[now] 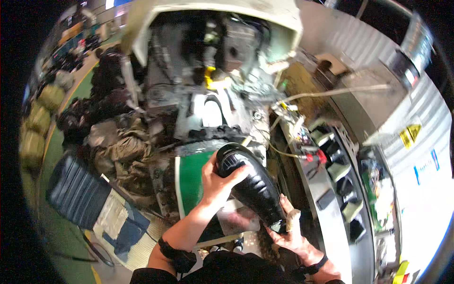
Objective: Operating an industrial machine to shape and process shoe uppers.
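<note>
A glossy black boot-like piece [255, 184] lies slantwise between my two hands. Its upper end is broad with a dark rim, and it narrows toward the lower right. My left hand [213, 182] is wrapped round the broad end, thumb across the top. Down at the narrow end, my right hand [294, 236] grips it with the fingers, one of which has a pale wrapping. Beyond the piece stands a machine [213, 109] with a pale hood, blurred, with a bright pad in its middle. A green panel [191, 182] is on its front.
To the right, a long rack [347, 189] holds several black and pale pieces beside a metal ledge [324, 203]. A red-handled tool [314, 157] lies there. At left are a dark padded chair [78, 189] and a heap of brown cloth or bags [127, 151].
</note>
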Motion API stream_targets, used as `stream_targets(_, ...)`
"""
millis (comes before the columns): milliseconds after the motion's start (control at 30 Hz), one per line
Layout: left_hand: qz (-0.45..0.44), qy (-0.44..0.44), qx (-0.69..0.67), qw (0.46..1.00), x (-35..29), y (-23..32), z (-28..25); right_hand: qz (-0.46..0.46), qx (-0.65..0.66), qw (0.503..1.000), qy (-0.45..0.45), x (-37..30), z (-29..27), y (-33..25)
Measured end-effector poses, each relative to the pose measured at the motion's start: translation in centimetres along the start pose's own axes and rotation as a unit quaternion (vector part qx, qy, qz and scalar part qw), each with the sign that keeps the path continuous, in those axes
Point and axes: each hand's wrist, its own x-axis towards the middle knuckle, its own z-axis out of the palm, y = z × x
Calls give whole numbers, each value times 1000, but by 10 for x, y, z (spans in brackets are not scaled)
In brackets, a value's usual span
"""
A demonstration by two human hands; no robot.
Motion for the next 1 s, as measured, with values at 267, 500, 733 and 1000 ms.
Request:
stream_targets(267,-186,-12,-108,976,-25,-46,83,147,104,982,60,-141,-13,6)
stream_targets(500,-498,-94,-29,862,-73,-150,135,297,260,843,366,-175,-22,-12)
stream_targets(733,-550,-330,174,747,-151,-288,187,531,327,431,652,-365,-59,8)
stream_targets(1000,-515,-377,308,706,-173,-353,189,382,92,53,918,-781,-111,-112)
